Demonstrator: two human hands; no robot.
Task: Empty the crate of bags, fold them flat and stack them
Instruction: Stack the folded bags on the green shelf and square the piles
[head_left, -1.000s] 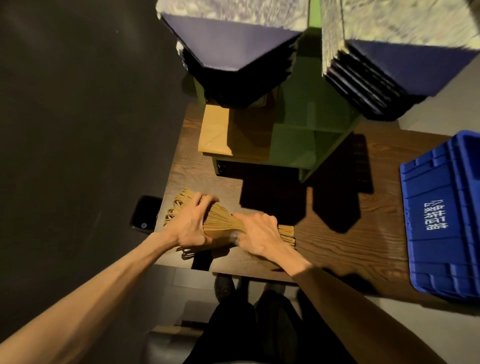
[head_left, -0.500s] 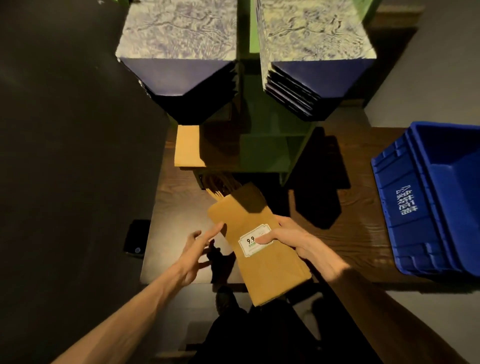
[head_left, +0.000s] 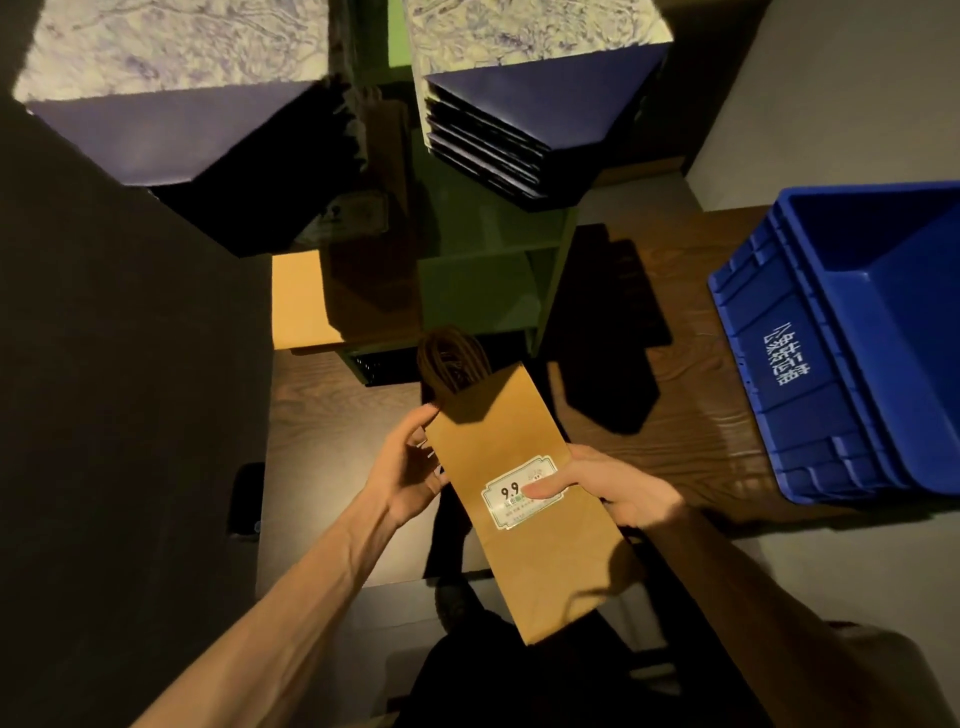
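**Flat kraft bag held over near bench edge, both hands on it**

Head view: brown paper bag (head_left: 524, 519) is folded flat, held in the air above the near edge of the dark wood bench (head_left: 675, 415). Right hand (head_left: 618, 491) grips it on its right long edge, approx mid-length: thumb lies on top across the white price label (head_left: 519, 491) (reads "9.9"), other fingers are under the bag, out of sight. Left hand (head_left: 408, 470) sits at the bag's left long edge, nearer the far end; fingers loosely curled, tips touching the edge. Can't tell if it pinches the paper or just steadies it.

Bag's long axis runs far-left to near-right, on a diagonal. Handle end points far, toward the green shelf unit (head_left: 483, 291); dark twisted cord handles (head_left: 452, 358) stick out past that end. Bottom end points near, hanging past the bench edge over the person's dark trousers. Label face is up.

Elsewhere: blue plastic crate (head_left: 852, 353) w/ white lettering on its side stands at the right end of the bench, well apart from the bag; the part of its inside that shows holds no bags. A 2nd flat brown bag (head_left: 298, 301) lies at the foot of the shelf unit, far-left of the held one. Two stacks of dark-blue patterned bags (head_left: 519, 104) sit up on the shelf unit, left & right. Small dark phone-like item (head_left: 247, 501) lies left of the bench.
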